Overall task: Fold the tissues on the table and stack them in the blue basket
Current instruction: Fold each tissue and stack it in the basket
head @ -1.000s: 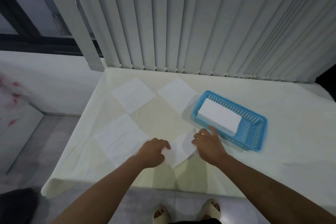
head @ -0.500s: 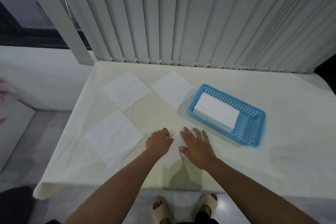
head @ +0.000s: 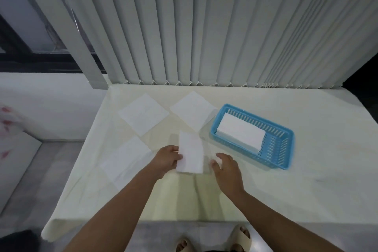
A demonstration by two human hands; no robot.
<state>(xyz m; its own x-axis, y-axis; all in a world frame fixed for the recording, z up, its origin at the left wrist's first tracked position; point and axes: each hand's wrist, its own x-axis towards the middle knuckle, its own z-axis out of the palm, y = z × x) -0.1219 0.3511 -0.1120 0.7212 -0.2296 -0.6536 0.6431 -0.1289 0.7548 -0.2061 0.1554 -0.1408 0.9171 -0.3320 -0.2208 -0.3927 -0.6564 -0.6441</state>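
My left hand [head: 166, 158] grips a folded white tissue [head: 191, 153] by its left edge and holds it tilted up above the table. My right hand [head: 226, 166] hovers just right of it, fingers loosely apart, holding nothing. The blue basket [head: 283, 150] sits to the right on the table, with a stack of folded tissues [head: 240, 133] in its left half. Three flat unfolded tissues lie on the table: one at the near left [head: 126, 160], one at the far left [head: 143, 116], one at the far middle [head: 193, 109], its corner next to the basket.
A cream cloth covers the table [head: 306, 190], whose front edge runs just below my forearms. Vertical blinds [head: 225, 26] hang along the far edge. The floor drops off to the left, and my sandalled feet [head: 241, 239] show below the table.
The folded tissue was pressed flat on the table under both hands; my left hand has now lifted it, and my right hand has come off it and moved right.
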